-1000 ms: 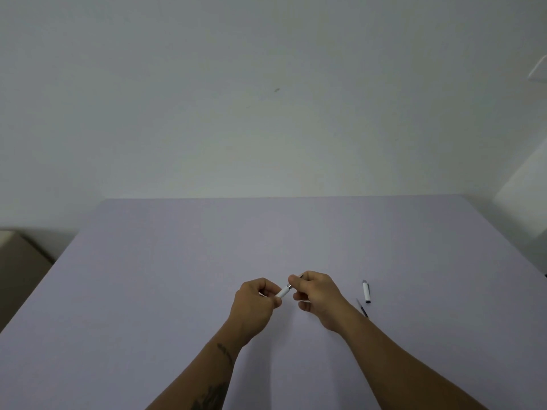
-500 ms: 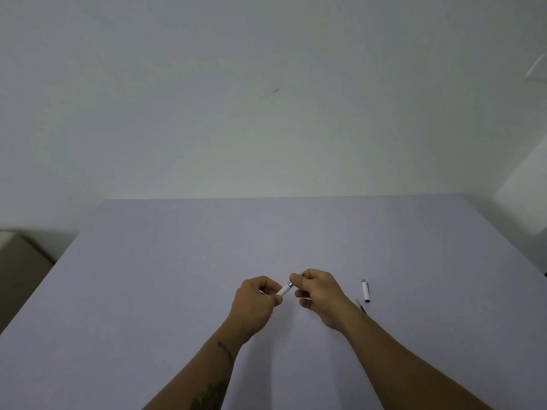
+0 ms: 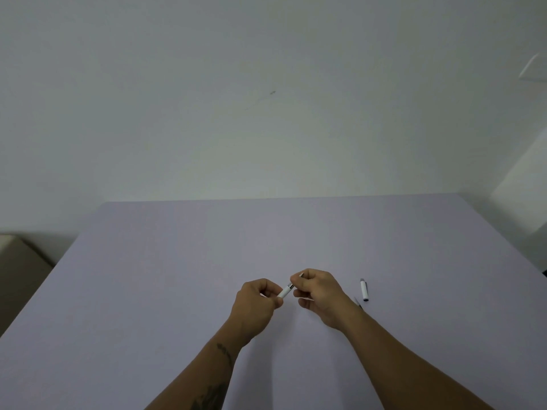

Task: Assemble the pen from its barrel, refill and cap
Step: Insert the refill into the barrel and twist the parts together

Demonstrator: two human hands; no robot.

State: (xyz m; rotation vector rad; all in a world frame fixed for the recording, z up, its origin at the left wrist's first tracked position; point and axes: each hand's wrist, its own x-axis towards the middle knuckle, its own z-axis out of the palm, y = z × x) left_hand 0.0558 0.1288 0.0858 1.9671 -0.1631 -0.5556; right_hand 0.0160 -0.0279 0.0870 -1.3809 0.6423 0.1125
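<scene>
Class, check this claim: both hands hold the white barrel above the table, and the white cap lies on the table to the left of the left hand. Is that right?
Not quite. In the head view the cap lies to the right of the right hand, not left of the left hand. The rest stands: both hands hold the white barrel above the table.

Dim, even, diffuse light; no glare. Faint soft shadows on table [image 3: 177, 291] beneath forearms. Wide-angle bending at edges, corners darker. Focus acceptable centrally; small details soft, slightly grainy.

Matt lilac table [image 3: 177, 291], smooth white plastic barrel [image 3: 284, 292], glossy white cap [image 3: 363, 290]
</scene>
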